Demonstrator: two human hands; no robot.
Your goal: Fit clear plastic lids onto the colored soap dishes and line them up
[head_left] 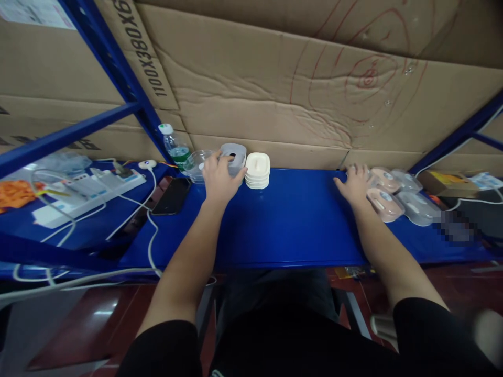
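Observation:
My left hand (220, 175) is over the clear plastic containers (195, 163) and a greyish translucent one (238, 152) at the back left of the blue shelf. Its fingers are apart, resting at the containers' edges. Just right of it stands a stack of cream square lids (258, 170), close to the thumb. My right hand (356, 183) lies at the back right with fingers spread, beside clear containers with pinkish contents (385, 204). Its fingertips touch or overlap the nearest container; contact is hard to tell.
A water bottle (176, 147) and dark phone (172, 196) are left of my left hand. Further left lie a white power strip (92, 196), cables and orange material (18, 195). At the right are greyish containers (418, 207) and an open cardboard box (446, 183). Cardboard (255, 89) lines the back.

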